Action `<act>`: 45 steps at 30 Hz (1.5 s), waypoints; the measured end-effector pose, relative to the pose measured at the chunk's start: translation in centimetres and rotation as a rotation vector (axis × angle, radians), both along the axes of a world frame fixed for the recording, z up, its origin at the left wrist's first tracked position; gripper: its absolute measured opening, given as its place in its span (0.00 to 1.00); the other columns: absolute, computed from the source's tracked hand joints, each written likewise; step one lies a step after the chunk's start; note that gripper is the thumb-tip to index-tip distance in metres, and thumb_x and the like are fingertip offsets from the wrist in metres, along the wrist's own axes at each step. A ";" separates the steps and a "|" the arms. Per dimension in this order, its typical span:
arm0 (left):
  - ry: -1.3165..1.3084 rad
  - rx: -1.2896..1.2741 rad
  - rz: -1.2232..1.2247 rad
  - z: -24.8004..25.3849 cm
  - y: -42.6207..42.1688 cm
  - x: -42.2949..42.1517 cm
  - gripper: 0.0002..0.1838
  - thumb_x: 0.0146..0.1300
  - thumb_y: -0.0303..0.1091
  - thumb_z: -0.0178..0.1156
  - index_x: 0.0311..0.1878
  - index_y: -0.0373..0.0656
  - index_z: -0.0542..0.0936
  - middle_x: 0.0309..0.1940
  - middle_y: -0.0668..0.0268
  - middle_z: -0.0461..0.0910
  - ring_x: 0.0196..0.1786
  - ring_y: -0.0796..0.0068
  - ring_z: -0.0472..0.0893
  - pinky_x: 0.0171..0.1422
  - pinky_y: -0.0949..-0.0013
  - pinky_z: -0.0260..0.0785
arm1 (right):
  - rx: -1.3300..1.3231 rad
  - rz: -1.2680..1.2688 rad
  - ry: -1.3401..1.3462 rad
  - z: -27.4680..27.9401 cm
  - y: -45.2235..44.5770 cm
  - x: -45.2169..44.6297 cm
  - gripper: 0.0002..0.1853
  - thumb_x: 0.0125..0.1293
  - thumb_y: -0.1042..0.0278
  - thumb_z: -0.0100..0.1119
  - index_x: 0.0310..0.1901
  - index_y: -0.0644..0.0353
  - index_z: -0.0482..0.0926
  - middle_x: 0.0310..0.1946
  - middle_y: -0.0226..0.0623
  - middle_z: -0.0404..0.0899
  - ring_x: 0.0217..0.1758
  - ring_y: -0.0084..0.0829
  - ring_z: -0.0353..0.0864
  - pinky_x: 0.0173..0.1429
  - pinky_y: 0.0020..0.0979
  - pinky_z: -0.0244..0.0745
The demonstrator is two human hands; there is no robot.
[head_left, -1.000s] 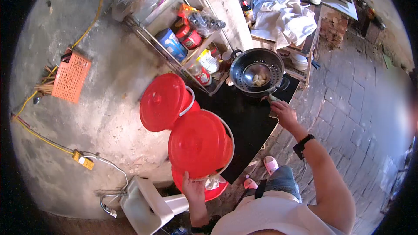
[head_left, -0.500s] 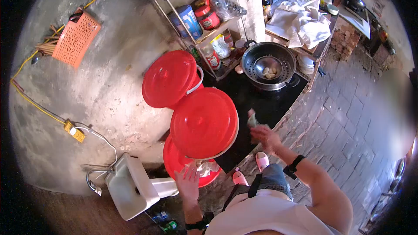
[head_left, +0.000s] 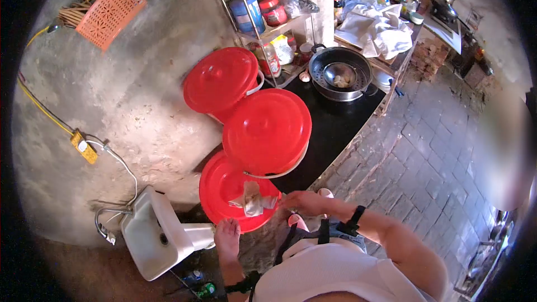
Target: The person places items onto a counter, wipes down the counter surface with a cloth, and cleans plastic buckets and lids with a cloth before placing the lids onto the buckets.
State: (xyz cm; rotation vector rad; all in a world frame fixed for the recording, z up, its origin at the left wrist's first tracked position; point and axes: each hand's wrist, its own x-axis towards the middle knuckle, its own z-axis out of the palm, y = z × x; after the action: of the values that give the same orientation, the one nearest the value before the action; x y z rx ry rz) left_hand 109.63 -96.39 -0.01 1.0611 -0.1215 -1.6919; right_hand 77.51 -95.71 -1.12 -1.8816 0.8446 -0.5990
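You are holding your right hand (head_left: 306,202) just beside the right edge of the near lid (head_left: 215,182), your fingers pointing in toward the crumpled scraps (head_left: 253,202). Those fingers are blurring against the pale things there, so whether they are apart, together or clamped on something, I cannot tell. Your left hand (head_left: 227,237) is hanging at the lid's front edge, palm down, its fingers stretched out and lying close together, gripping nothing that shows; whether it is touching the rim, I cannot tell. The scraps are lying on the red lid, toward its right side, between your two hands.

Beyond it, the middle lid (head_left: 265,131) is covering a bucket with a pale handle, and the far lid (head_left: 221,78) is sitting behind that one, next to the wall. To the right of these, the black table (head_left: 330,128) is bearing a steamer (head_left: 342,96) at its far end. A metal bowl (head_left: 330,71) is resting inside it, holding pale pieces, and a garlic bulb (head_left: 304,76) is lying just to the left. The rack (head_left: 269,36) is standing behind, holding jars. At your left, the sink (head_left: 142,235) is standing near the wall.
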 end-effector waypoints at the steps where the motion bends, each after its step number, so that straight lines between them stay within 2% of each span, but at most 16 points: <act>1: -0.057 0.019 -0.024 0.0 -0.4 0.3 0.10 0.59 0.37 0.55 0.39 0.40 0.74 0.40 0.59 0.75 0.47 0.62 0.74 0.56 0.60 0.67 | -0.074 -0.091 0.015 -0.3 0.2 0.2 0.27 0.45 0.85 0.46 0.51 0.60 0.73 0.51 0.42 0.73 0.58 0.41 0.68 0.62 0.36 0.62; 9: -0.193 0.042 -0.196 -0.3 -1.4 -0.4 0.10 0.58 0.37 0.56 0.40 0.42 0.75 0.40 0.60 0.75 0.48 0.62 0.73 0.56 0.59 0.67 | -0.061 -0.516 0.213 -1.5 0.9 -4.1 0.25 0.45 0.84 0.45 0.49 0.60 0.73 0.47 0.41 0.75 0.54 0.40 0.71 0.60 0.36 0.66; 11: -0.208 0.004 -0.197 -0.6 -1.1 -0.6 0.10 0.59 0.37 0.55 0.40 0.42 0.75 0.40 0.60 0.75 0.48 0.63 0.74 0.55 0.59 0.67 | 0.175 -0.865 -0.266 -4.2 -0.6 -6.0 0.21 0.52 0.82 0.48 0.50 0.61 0.73 0.48 0.38 0.74 0.55 0.33 0.71 0.60 0.33 0.65; 14: -0.112 0.070 -0.143 -1.9 -1.0 -0.6 0.10 0.59 0.36 0.54 0.41 0.42 0.75 0.41 0.59 0.76 0.47 0.62 0.74 0.55 0.60 0.67 | 0.350 -0.962 -0.672 -1.4 -4.3 -9.5 0.17 0.56 0.77 0.51 0.49 0.65 0.72 0.48 0.39 0.75 0.55 0.31 0.71 0.60 0.29 0.64; 15: -0.109 0.075 -0.129 -1.9 -1.0 -1.1 0.10 0.59 0.36 0.54 0.41 0.42 0.75 0.41 0.59 0.76 0.47 0.62 0.74 0.55 0.60 0.67 | 0.078 -0.860 -0.332 -5.1 -6.7 -12.2 0.15 0.59 0.74 0.52 0.48 0.68 0.71 0.49 0.39 0.74 0.56 0.29 0.70 0.60 0.28 0.64; 17: -0.299 0.111 -0.005 -1.7 -0.4 -2.8 0.10 0.58 0.39 0.55 0.37 0.43 0.73 0.37 0.63 0.75 0.43 0.66 0.74 0.49 0.65 0.67 | 0.097 -0.902 -0.357 -2.6 -10.9 -15.1 0.14 0.59 0.72 0.52 0.47 0.66 0.73 0.47 0.40 0.76 0.53 0.31 0.73 0.57 0.29 0.67; 21: -0.315 0.083 0.035 -3.0 0.3 -5.0 0.11 0.59 0.41 0.54 0.35 0.42 0.72 0.32 0.64 0.75 0.36 0.70 0.75 0.41 0.68 0.65 | -0.004 -0.854 0.175 5.3 -22.9 -20.7 0.11 0.60 0.67 0.48 0.39 0.60 0.78 0.33 0.47 0.79 0.39 0.45 0.78 0.43 0.37 0.72; 24: -0.270 0.135 0.135 -4.1 2.9 -6.3 0.13 0.60 0.43 0.54 0.38 0.43 0.71 0.35 0.64 0.75 0.37 0.68 0.75 0.41 0.68 0.65 | -0.136 -0.732 0.386 3.8 -34.3 -24.4 0.10 0.58 0.65 0.49 0.29 0.63 0.76 0.34 0.49 0.79 0.38 0.48 0.79 0.41 0.42 0.73; 26: -0.300 0.171 0.213 -2.4 4.8 -9.5 0.14 0.60 0.44 0.54 0.40 0.43 0.71 0.36 0.64 0.75 0.37 0.68 0.75 0.41 0.68 0.67 | -0.360 -0.764 0.617 -3.8 -44.4 -27.4 0.10 0.57 0.64 0.48 0.29 0.61 0.77 0.30 0.48 0.79 0.35 0.47 0.79 0.39 0.42 0.74; 28: -0.328 0.201 0.302 -1.4 6.7 -11.2 0.15 0.59 0.45 0.54 0.42 0.43 0.70 0.37 0.64 0.75 0.37 0.67 0.75 0.41 0.67 0.68 | -0.178 -0.947 0.649 -3.7 -48.0 -27.1 0.12 0.54 0.61 0.51 0.35 0.57 0.79 0.31 0.49 0.79 0.37 0.46 0.79 0.43 0.41 0.74; 30: -0.428 0.493 0.412 -1.8 10.9 -11.4 0.24 0.68 0.41 0.41 0.61 0.35 0.62 0.60 0.49 0.63 0.64 0.51 0.61 0.68 0.52 0.52 | -0.146 -1.151 0.429 -3.2 -49.2 -26.8 0.15 0.53 0.59 0.54 0.39 0.58 0.78 0.36 0.51 0.78 0.42 0.48 0.78 0.46 0.42 0.73; 33: -0.146 0.158 0.396 -5.3 20.8 -9.1 0.23 0.65 0.40 0.47 0.59 0.36 0.64 0.57 0.46 0.65 0.61 0.47 0.63 0.67 0.53 0.55 | -0.247 -1.027 0.440 -4.2 -52.2 -27.5 0.25 0.47 0.61 0.60 0.47 0.61 0.72 0.40 0.50 0.77 0.43 0.50 0.77 0.45 0.44 0.73; 35: -0.206 0.338 0.492 -4.7 21.7 -10.8 0.23 0.64 0.39 0.48 0.59 0.37 0.64 0.56 0.46 0.65 0.61 0.48 0.63 0.66 0.53 0.56 | -0.405 -0.940 0.430 -6.3 -53.1 -28.3 0.26 0.46 0.60 0.61 0.48 0.60 0.72 0.41 0.47 0.78 0.42 0.49 0.78 0.44 0.43 0.74; 37: -0.267 0.521 0.574 -4.4 22.7 -11.5 0.23 0.63 0.38 0.50 0.58 0.37 0.65 0.56 0.47 0.65 0.61 0.49 0.63 0.66 0.52 0.56 | -0.506 -0.863 0.321 -4.1 -50.7 -28.4 0.21 0.47 0.64 0.61 0.44 0.61 0.74 0.36 0.44 0.78 0.38 0.44 0.77 0.43 0.40 0.73; 41: -0.196 0.286 0.417 -8.8 24.3 -10.4 0.24 0.62 0.39 0.51 0.59 0.38 0.64 0.56 0.50 0.66 0.61 0.51 0.63 0.64 0.52 0.56 | -0.880 -0.660 0.009 -2.2 -48.5 -30.5 0.12 0.46 0.73 0.62 0.35 0.63 0.77 0.27 0.38 0.78 0.30 0.38 0.76 0.36 0.34 0.73; 45: -0.116 0.211 0.346 -10.9 23.6 -10.0 0.25 0.61 0.41 0.52 0.59 0.41 0.64 0.54 0.56 0.70 0.57 0.54 0.69 0.58 0.55 0.63 | -0.559 -0.902 0.536 -3.4 -51.1 -28.8 0.14 0.55 0.58 0.52 0.40 0.55 0.77 0.38 0.40 0.79 0.39 0.42 0.79 0.39 0.37 0.75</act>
State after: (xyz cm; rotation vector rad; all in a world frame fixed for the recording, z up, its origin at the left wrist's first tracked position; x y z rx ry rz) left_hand 99.60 -72.75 -10.90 1.2581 0.1632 -1.3508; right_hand 48.68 -146.82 -4.49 -2.1314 2.1022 -0.9487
